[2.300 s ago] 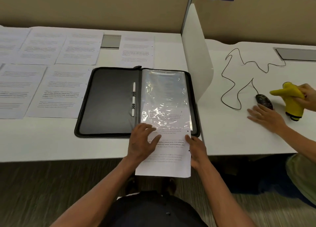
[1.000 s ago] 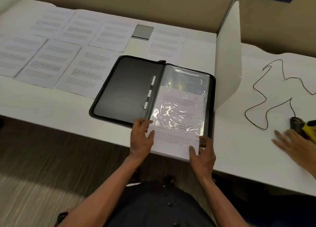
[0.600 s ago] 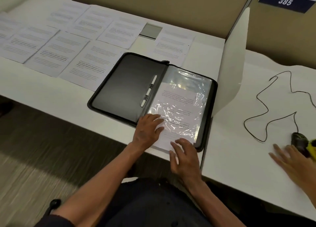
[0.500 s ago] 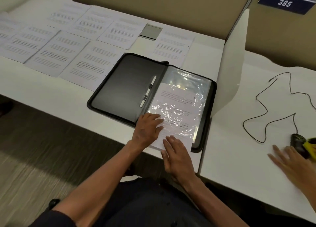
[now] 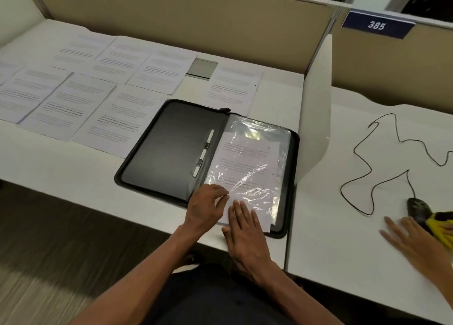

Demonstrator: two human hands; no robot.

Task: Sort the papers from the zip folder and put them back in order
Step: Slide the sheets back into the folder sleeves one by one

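A black zip folder (image 5: 171,141) lies open near the front edge of the white desk (image 5: 61,168). Its right half holds a clear plastic sleeve (image 5: 259,128) with a printed sheet (image 5: 245,158) mostly inside it; the sheet's bottom edge still sticks out toward me. My left hand (image 5: 206,207) pinches the sleeve's lower left corner. My right hand (image 5: 245,234) lies flat on the sheet's protruding bottom edge, fingers straight. Several loose printed papers (image 5: 73,99) are spread in rows to the left, and one more paper (image 5: 232,87) lies behind the folder.
A white divider panel (image 5: 316,104) stands just right of the folder. Beyond it another person's hand (image 5: 411,236) rests on the neighbouring desk by a dark mouse (image 5: 416,207), its looping cable (image 5: 362,158) and a yellow object (image 5: 441,226). A grey desk cover plate (image 5: 202,68) sits at the back.
The sheet has slid further up into the sleeve, so less of it hangs over the desk edge. My right hand moved from the sheet's right corner to its bottom middle.
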